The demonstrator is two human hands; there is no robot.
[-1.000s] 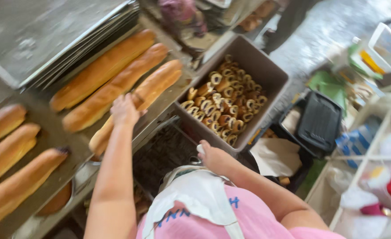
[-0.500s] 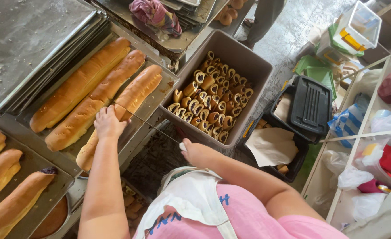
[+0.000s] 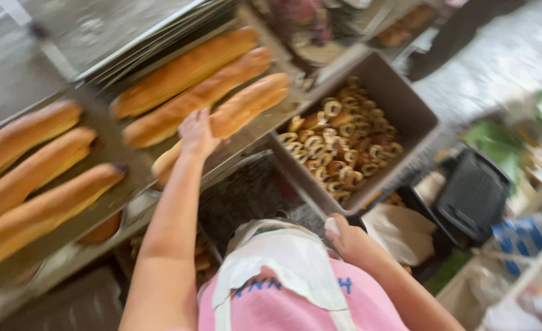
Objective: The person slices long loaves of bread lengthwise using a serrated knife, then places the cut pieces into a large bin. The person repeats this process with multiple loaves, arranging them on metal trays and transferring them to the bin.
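My left hand (image 3: 196,132) reaches forward and lies across the nearest of three long golden bread loaves (image 3: 246,105) on a metal tray (image 3: 265,125), with its fingers curled over the crust. My right hand (image 3: 346,236) stays close to my waist, by the near corner of a grey tub (image 3: 406,107). It is closed around a small white thing (image 3: 330,225) that is too blurred to identify. The tub holds several small ring-shaped pastries (image 3: 338,150). My pink shirt and white apron (image 3: 283,270) fill the bottom of the view.
Another tray at the left carries three more long loaves (image 3: 35,165). Empty metal trays (image 3: 118,37) are stacked at the back. A black crate (image 3: 473,196), brown paper (image 3: 400,230) and blurred packages sit at the right. A lower shelf with more bread (image 3: 102,230) shows under the trays.
My left hand has stayed on the nearest loaf and my right hand has stayed at my waist. The view has swung a little, and the picture is now more blurred.
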